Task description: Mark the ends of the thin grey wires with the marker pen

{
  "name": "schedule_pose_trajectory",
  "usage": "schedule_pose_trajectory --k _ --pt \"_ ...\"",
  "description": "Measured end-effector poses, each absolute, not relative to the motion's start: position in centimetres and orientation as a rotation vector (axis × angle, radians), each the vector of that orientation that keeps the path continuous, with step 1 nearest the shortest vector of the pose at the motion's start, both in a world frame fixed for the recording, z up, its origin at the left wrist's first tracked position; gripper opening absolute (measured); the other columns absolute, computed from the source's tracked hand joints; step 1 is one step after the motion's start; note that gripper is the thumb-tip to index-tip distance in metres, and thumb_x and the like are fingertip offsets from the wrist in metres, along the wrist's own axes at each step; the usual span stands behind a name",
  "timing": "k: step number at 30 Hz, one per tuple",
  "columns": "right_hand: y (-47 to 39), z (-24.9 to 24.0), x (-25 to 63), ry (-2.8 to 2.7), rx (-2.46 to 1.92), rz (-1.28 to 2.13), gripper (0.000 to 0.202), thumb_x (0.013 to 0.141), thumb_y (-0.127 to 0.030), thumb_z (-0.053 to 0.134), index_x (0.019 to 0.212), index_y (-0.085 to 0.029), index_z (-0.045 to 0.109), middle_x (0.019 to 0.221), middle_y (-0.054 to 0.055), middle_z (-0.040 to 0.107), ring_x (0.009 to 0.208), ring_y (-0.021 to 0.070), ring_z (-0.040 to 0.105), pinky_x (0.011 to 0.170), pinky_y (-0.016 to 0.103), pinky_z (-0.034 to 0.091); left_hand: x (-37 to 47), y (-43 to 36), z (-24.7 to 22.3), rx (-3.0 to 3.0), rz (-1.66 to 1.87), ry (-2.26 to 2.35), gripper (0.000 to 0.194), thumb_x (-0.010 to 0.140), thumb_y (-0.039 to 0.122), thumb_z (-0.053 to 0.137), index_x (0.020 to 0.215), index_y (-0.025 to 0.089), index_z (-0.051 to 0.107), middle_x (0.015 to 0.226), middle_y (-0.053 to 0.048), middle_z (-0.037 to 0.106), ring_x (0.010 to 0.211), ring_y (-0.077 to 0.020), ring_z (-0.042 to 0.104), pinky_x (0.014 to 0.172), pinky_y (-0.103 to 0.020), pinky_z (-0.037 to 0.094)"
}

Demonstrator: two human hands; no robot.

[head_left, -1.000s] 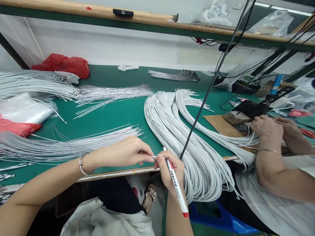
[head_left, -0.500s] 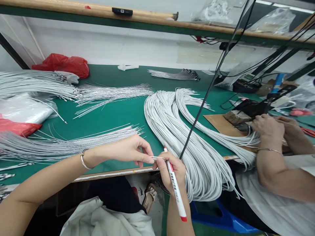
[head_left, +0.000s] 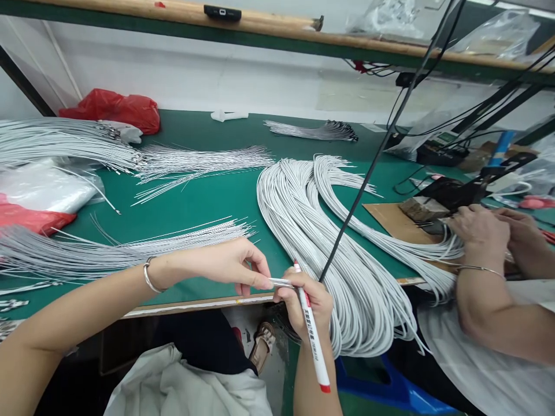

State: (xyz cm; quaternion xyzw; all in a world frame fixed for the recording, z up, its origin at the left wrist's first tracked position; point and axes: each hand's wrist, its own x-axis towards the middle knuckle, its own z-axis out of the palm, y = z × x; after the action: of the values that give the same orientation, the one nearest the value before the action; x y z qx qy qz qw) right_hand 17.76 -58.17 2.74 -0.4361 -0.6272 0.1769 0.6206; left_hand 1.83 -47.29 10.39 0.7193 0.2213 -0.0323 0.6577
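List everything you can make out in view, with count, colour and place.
marker pen: one, white and red, right hand
thin strands: several, silvery white, between hands
cable bundles: at least two, pale grey, centre to right
fine wire bundle: one, silvery, front left
black-ended bundle: one, silvery, back
red plastic bag: one, back left
cardboard sheet: one, brown, right
tabletop: one, green, beneath bundles
black cord: one, slanting across
co-worker's hands: two, right
bracelet: one, silver, left wrist
left hand, right hand: two, centre
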Motion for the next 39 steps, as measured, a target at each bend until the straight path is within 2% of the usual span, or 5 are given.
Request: schedule_pose_trajectory --k 5,18,25,33,39 --pt "-58.1 2.5 17.8 -1.419 -0.993 0.423 0.011 0.086 -0.025 0.062 0.076 -0.020 0.063 0.055 -0.001 0.059 0.050 0.0136 0.049 0.050 0.028 0.040 1.9 -46.6 9.9 1.447 -0.159 0.472 0.032 0.072 0.043 0.077 0.079 0.014 0.067 0.061 0.004 0.059 0.052 -0.0078 0.058 0.051 -0.018 0.047" --pt "-58.4 2.8 17.2 -1.407 -1.145 0.396 0.026 0.089 -0.020 0.052 0.063 -0.020 0.055 0.048 -0.003 0.057 0.044 0.0112 0.049 0.050 0.026 0.041 1.9 -47.7 10.3 1.770 0.025 0.533 0.029 0.084 0.039 0.064 0.085 0.012 0.071 0.067 -0.003 0.067 0.057 -0.0106 0.060 0.053 -0.018 0.046" --pt "-58.2 2.4 17.4 -1.432 -1.079 0.376 0.022 0.088 -0.018 0.054 0.067 -0.020 0.057 0.051 -0.003 0.057 0.049 0.0123 0.051 0.053 0.027 0.042 1.7 -48.0 11.1 2.098 0.095 0.490 0.027 0.088 0.034 0.059 0.086 0.013 0.075 0.069 -0.002 0.069 0.056 -0.0078 0.053 0.048 -0.017 0.034" --pt "-58.0 1.8 17.7 -1.434 -0.988 0.358 0.014 0.087 -0.022 0.059 0.073 -0.020 0.061 0.054 -0.002 0.057 0.050 0.0125 0.049 0.052 0.026 0.041 1.8 -48.5 12.0 2.209 0.056 0.447 0.024 0.090 0.029 0.057 0.086 0.015 0.075 0.067 -0.001 0.067 0.055 -0.0069 0.050 0.049 -0.018 0.033" --pt "-58.4 2.4 17.3 -1.344 -1.087 0.419 0.024 0.088 -0.026 0.057 0.064 -0.020 0.055 0.048 -0.005 0.054 0.043 0.0094 0.046 0.048 0.022 0.038 2.0 -47.7 11.3 1.971 0.020 0.459 0.034 0.087 0.042 0.060 0.085 0.011 0.072 0.066 -0.003 0.066 0.058 -0.0100 0.055 0.050 -0.017 0.037"
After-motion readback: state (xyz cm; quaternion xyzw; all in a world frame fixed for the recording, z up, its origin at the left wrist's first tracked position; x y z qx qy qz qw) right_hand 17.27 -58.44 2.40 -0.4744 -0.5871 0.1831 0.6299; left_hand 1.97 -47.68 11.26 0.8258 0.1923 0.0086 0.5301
